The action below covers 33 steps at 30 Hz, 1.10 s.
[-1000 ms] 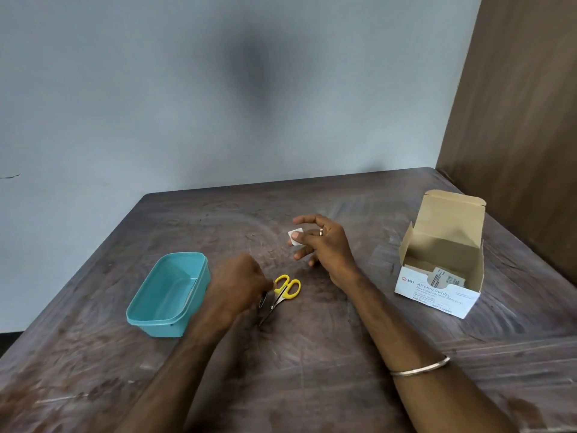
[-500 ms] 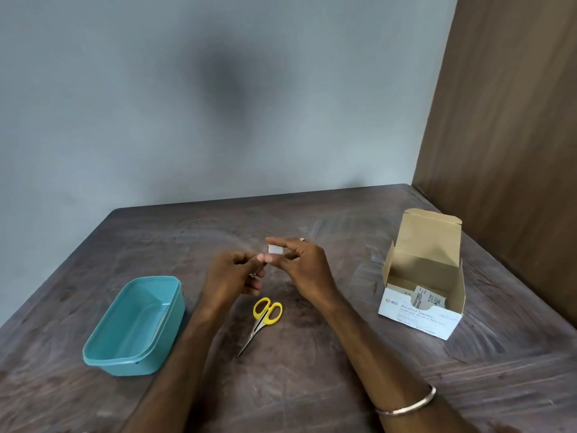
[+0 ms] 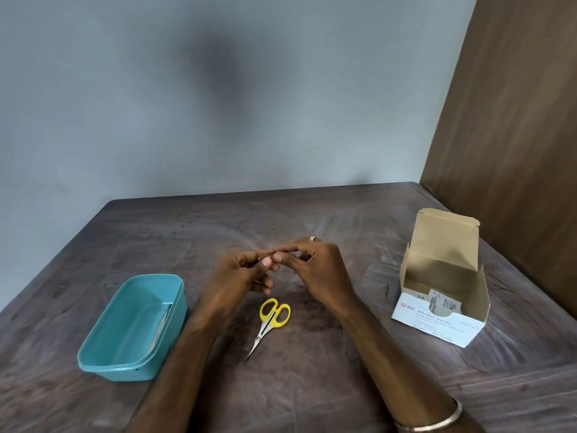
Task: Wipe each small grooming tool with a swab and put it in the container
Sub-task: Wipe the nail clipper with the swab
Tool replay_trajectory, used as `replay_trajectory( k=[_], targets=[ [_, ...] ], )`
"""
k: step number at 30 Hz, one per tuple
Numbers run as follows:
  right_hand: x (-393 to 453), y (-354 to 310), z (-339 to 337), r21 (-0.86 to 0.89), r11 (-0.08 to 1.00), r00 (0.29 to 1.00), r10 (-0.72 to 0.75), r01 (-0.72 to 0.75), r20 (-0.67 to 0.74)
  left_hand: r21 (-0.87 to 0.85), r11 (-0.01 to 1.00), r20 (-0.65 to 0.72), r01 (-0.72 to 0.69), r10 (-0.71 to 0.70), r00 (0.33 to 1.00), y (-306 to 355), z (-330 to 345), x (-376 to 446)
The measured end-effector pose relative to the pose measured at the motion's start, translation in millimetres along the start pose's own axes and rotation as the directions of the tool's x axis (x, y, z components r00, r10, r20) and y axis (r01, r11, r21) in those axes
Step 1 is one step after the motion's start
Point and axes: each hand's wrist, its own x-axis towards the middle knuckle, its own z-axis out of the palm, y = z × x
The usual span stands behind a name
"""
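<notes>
My left hand point(image 3: 242, 276) and my right hand point(image 3: 315, 267) meet above the middle of the table. The left fingers pinch a thin small metal tool point(image 3: 266, 257), mostly hidden by the fingertips. My right fingertips press against that tool; the white swab they held is hidden between the fingers. Small scissors with yellow handles point(image 3: 270, 320) lie on the table just below the hands, blades pointing toward me. A teal plastic container point(image 3: 106, 357) stands at the left, with a slim metal tool point(image 3: 162, 323) leaning against its inner right wall.
An open cardboard box of alcohol swabs point(image 3: 437, 320) stands at the right with its lid flap up and packets inside. A brown wooden panel point(image 3: 515, 135) rises behind it. The grey wall borders the table's far edge.
My left hand lifted a small tool from beside the scissors and rose to meet the right hand. The right hand brought the swab onto it. The camera tilted up.
</notes>
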Motion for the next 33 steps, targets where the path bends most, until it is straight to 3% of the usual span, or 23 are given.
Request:
replay_trajectory(
  k=[11, 19, 26, 33],
  targets=[
    [-1.4, 1.1, 2.6, -0.121, 0.986, 0.993, -0.114, 0.117, 0.036, 0.065, 0.997, -0.134, -0.046, 0.054, 0.989, 0.5, 8.3, -4.3],
    [-3.5, -3.1, 2.3, -0.226, 0.956, 0.983, -0.179, 0.185, 0.047, 0.099, 0.995, -0.103, -0.022, 0.032, 0.994, 0.5, 2.5, -4.1],
    [-3.2, -4.5, 5.6, 0.085, 0.996, 0.999, -0.035, 0.034, 0.010, -0.031, 0.999, -0.104, 0.024, -0.027, 0.994, 3.0, 1.8, -4.3],
    [-4.9, -5.1, 11.7, 0.266, 0.964, 0.998, -0.014, -0.002, 0.060, -0.109, 0.989, -0.122, 0.100, -0.113, 0.986, 4.0, 0.1, -3.8]
  ],
)
